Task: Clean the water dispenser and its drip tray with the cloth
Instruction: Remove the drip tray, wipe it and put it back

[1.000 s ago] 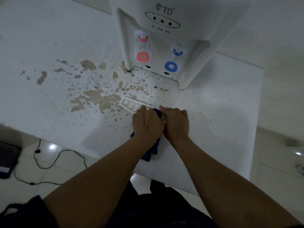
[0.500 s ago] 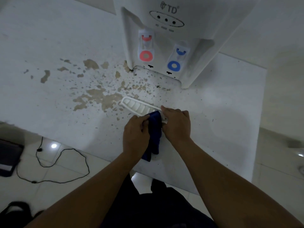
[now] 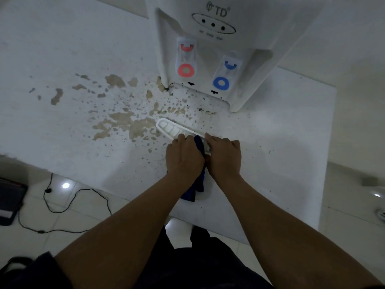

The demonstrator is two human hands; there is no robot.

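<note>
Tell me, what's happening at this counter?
A person is cleaning a water dispenser's drip tray, which lies out on the stained white counter in front of the dispenser. The left hand rubs a dark blue cloth over it while the right hand grips its right end.

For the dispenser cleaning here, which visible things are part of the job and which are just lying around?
Part of the job: water dispenser, drip tray, blue cloth, left hand, right hand.

Lying about: black cable and dark case on the floor.
</note>
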